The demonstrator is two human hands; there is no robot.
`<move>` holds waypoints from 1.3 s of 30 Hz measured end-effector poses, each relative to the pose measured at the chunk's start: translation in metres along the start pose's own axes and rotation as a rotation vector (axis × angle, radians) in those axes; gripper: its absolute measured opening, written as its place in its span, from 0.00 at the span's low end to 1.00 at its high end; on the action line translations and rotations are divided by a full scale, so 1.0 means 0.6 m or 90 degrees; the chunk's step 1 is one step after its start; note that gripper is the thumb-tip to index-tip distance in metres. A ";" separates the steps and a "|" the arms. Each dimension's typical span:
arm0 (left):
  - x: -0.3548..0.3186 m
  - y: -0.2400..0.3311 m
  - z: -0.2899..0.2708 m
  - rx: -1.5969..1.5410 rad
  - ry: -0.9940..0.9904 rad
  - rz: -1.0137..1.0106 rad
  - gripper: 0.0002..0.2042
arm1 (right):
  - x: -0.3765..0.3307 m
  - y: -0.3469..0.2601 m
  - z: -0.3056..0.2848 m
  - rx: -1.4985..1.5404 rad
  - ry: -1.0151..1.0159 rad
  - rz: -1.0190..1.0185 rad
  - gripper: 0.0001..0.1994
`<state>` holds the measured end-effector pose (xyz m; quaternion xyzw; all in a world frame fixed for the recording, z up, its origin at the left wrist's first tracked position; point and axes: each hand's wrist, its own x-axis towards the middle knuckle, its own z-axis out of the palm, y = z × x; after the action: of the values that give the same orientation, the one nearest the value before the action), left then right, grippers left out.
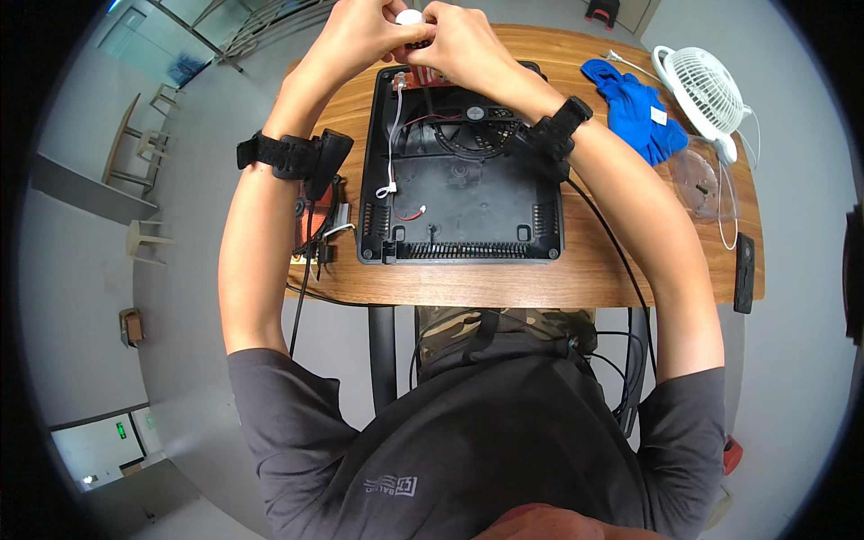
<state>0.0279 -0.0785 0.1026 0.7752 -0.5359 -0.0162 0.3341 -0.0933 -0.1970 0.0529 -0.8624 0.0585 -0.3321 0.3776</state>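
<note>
At the far edge of the table, my left hand [367,29] and my right hand [461,43] meet with closed fingers around a small white-topped object [409,17]. Its lower part looks dark and is mostly hidden by my fingers. Below them lies an open black plastic housing [463,193], its inside facing up. A round black cooling fan [475,135] sits in its far half. Beneath my hands, a red circuit board [416,79] shows in part. From there a white cable [392,148] runs down the housing's left side, ending in a white connector.
Left of the housing, a reddish round coil part [301,211] is partly covered by my arm. On the right lie blue gloves [637,112], a white desk fan [705,85], a clear plastic dish [697,184] with small dark pieces, and a black bar [744,273]. Black cables trail from my wrist straps.
</note>
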 end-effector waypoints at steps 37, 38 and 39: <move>-0.001 -0.032 -0.001 0.091 0.041 0.081 0.21 | 0.008 0.026 0.037 -0.150 0.063 -0.034 0.25; 0.003 -0.035 0.001 0.097 0.045 0.071 0.23 | 0.010 0.033 0.038 -0.149 0.062 -0.042 0.25; 0.005 -0.035 0.004 0.102 0.068 0.065 0.24 | 0.006 0.024 0.031 -0.095 0.022 -0.002 0.20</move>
<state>0.0456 -0.0779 0.0903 0.7710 -0.5555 0.0849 0.2996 -0.0767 -0.1967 0.0358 -0.8824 0.0881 -0.3419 0.3109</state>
